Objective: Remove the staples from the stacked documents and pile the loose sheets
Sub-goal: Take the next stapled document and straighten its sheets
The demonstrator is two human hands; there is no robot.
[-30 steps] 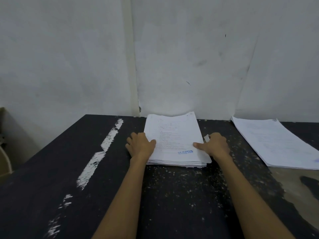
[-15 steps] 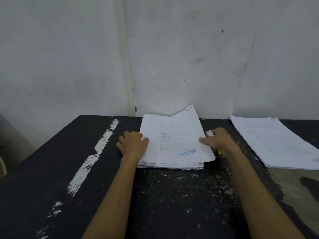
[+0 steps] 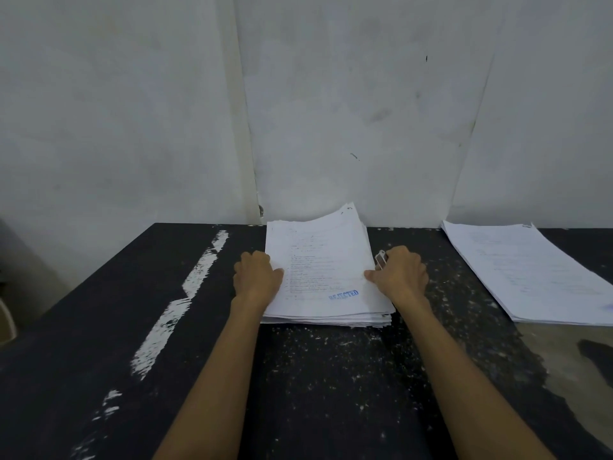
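The stack of documents [image 3: 318, 270] is lying in the middle of the dark table [image 3: 331, 376], close to the far wall, and it is showing a blue stamp [image 3: 343, 295] on the top sheet. Your left hand [image 3: 257, 278] is gripping the stack's left edge, with the fingers curled together and the thumb lying on the top sheet. Your right hand [image 3: 399, 277] is pressing its thumb on the right edge, while its curled fingers are holding a small pale tool [image 3: 381, 258] that I cannot identify. A second paper pile [image 3: 527, 270] is lying well apart, on the right.
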